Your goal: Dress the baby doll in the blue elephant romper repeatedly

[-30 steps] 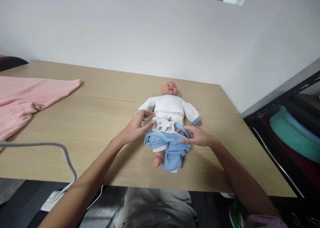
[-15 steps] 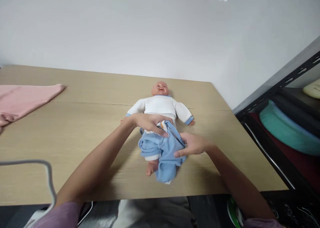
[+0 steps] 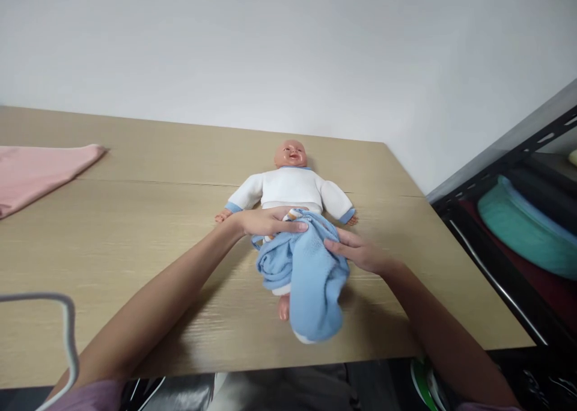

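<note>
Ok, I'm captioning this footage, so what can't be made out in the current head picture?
In the head view:
Doll, second foot: hidden by the blue garment.
Left fingers, partly: tucked behind the garment.
Orange-and-white print: design lost in folds.
Pink cloth: cut off by left edge.

In the grip, the garment (image 3: 314,273) was blue with white hems (image 3: 282,290); beyond it, the top (image 3: 291,188) was white with blue cuffs (image 3: 347,216); leftward, cloth (image 3: 40,173) was pink.
</note>
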Demonstrator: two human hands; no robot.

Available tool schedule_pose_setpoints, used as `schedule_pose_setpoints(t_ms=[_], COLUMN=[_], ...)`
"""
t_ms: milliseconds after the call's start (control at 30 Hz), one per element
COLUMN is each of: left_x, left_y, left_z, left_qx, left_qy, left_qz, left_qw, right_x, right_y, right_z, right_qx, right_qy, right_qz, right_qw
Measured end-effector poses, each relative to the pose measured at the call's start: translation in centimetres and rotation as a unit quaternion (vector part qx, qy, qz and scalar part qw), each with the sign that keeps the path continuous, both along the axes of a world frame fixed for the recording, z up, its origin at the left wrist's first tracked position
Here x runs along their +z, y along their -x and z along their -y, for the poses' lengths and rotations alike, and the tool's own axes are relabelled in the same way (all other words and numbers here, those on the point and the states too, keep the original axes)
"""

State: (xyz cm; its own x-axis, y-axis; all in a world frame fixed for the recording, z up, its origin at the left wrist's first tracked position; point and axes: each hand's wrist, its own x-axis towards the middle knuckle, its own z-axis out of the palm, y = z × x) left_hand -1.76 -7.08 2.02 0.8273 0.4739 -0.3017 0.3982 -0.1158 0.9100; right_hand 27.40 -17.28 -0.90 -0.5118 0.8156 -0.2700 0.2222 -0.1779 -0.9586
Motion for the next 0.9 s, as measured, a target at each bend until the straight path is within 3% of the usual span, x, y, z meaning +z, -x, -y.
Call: schedule_pose_setpoints(t_ms=[67,167,233,300,400,533,733,833,900], left_x=[0.0,-0.2,-0.5,-0.7,-0.7,-0.8,-1.7,-2.1,-2.1], left_y=[-0.3,-0.7,-0.7,-0.7,-0.5,-0.5,-0.5,-0.6,-0.7], left_z=[0.2,0.2,0.0,0.0,0.0,-0.1,-0.1,-0.3,-0.4], left_qx=[-0.006,-0.087,-0.126,-0.144,-0.145,-0.114,-0.107,-0.119,-0.166], left_qy=[-0.014,-0.012,0.016,0.046,0.058,0.034,0.055,0.093,0.139], left_qz=[0.002,0.083,0.111,0.110,0.108,0.127,0.101,0.124,0.147], left_qw=[1.000,0.993,0.986,0.982,0.982,0.985,0.988,0.981,0.965], right_x=[0.0,-0.4,-0.9,-1.5,-2.0,-1.4,-1.0,-1.7,-2.3], right_y=[-0.5,-1.0,-1.0,-0.7,-0.2,0.1,0.4,0.7,1.0], right_z=[-0.2,-0.4,-0.4,-0.3,0.0,0.4,0.6,0.8,0.8], right_qx=[0.072,0.150,0.128,0.059,-0.006,0.009,0.173,0.108,0.054], right_qy=[0.029,0.037,0.026,0.016,0.046,0.057,0.086,0.065,0.056], right_qz=[0.046,0.013,-0.071,-0.133,-0.153,-0.109,-0.134,-0.169,-0.203], right_qw=[0.996,0.988,0.989,0.989,0.987,0.992,0.972,0.978,0.976])
